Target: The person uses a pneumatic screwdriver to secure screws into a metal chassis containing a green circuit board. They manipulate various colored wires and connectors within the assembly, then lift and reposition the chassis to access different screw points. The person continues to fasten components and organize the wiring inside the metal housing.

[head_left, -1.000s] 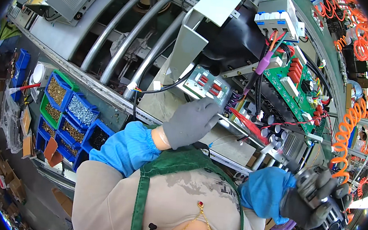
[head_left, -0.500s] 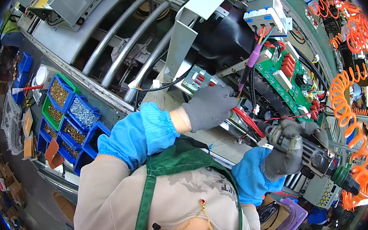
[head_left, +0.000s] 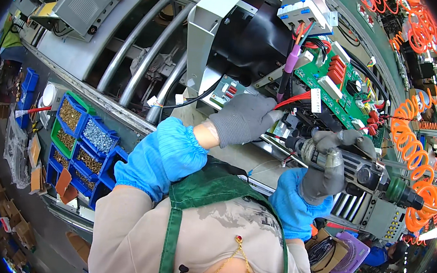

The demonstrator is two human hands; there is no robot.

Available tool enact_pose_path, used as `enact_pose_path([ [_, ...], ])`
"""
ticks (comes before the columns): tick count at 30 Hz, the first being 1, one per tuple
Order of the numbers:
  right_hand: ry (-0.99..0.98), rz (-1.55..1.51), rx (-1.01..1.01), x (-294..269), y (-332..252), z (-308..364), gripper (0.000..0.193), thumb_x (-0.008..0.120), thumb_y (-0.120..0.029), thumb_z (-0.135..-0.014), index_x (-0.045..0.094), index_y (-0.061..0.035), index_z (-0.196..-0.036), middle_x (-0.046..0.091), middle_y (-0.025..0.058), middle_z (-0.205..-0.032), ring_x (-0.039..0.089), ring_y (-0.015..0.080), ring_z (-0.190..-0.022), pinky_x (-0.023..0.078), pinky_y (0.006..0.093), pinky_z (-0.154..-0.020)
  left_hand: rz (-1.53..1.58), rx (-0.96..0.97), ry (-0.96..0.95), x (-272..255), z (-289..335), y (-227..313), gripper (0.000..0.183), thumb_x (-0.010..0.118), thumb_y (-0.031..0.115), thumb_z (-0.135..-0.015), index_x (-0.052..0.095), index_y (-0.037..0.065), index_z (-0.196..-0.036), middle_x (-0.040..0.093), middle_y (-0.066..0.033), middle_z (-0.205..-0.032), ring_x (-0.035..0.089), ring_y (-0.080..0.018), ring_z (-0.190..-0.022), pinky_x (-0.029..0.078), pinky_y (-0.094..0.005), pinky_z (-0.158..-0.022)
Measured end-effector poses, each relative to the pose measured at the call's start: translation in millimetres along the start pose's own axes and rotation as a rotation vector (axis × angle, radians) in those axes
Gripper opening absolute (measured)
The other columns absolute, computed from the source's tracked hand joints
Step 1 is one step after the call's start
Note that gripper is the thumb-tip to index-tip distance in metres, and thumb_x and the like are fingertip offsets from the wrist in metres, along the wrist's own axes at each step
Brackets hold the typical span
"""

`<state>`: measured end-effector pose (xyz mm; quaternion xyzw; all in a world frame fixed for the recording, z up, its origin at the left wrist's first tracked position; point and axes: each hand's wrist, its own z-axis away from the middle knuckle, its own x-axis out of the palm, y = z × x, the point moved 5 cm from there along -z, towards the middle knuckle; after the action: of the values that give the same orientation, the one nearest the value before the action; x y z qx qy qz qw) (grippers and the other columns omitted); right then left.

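Grey-gloved right hand [head_left: 333, 166] clasps a power tool [head_left: 364, 175] sideways; left hand [head_left: 244, 119] reaches palm-down, its grip unclear.

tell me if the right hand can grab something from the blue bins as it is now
Probably not: the right hand is wrapped around a power tool, and the blue bins sit well off to the left, beyond the left sleeve.
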<state>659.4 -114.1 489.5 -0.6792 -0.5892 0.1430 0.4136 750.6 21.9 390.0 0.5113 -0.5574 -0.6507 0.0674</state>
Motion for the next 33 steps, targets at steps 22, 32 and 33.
enact_pose_path([
  [22, -0.25, 0.007, 0.031, 29.3, 5.4, -5.9, 0.053, 0.076, -0.004, -0.069, 0.046, -0.0028, -0.113, 0.055, 0.0172, -0.091, 0.057, 0.0205, -0.055, 0.053, 0.0383, -0.052, -0.043, -0.051, -0.089, 4.0, -7.8, -8.8, 0.033, 0.047, 0.032, -0.092, 0.054, 0.002, -0.083, 0.057, -0.0201, -0.076, 0.058, -0.0385, -0.075, 0.044, -0.047, -0.066],
  [32, -0.32, 0.023, 0.286, 35.6, 17.2, -3.7, 0.057, 0.077, -0.005, -0.066, 0.045, -0.0013, -0.113, 0.059, 0.0187, -0.089, 0.062, 0.0263, -0.07, 0.055, 0.0413, -0.066, -0.027, -0.043, -0.106, -0.4, -8.0, -6.4, 0.029, 0.051, 0.029, -0.09, 0.055, 0.001, -0.084, 0.057, -0.0208, -0.077, 0.058, -0.0394, -0.076, 0.045, -0.047, -0.067],
  [33, -0.369, -0.007, 0.382, 35.8, 22.7, -2.1, 0.059, 0.078, -0.004, -0.065, 0.045, -0.0003, -0.113, 0.061, 0.0199, -0.089, 0.064, 0.0282, -0.074, 0.055, 0.0411, -0.069, -0.024, -0.045, -0.112, -0.3, -7.9, -7.1, 0.028, 0.051, 0.029, -0.09, 0.055, 0.001, -0.084, 0.057, -0.0208, -0.077, 0.058, -0.0395, -0.076, 0.045, -0.047, -0.067],
])
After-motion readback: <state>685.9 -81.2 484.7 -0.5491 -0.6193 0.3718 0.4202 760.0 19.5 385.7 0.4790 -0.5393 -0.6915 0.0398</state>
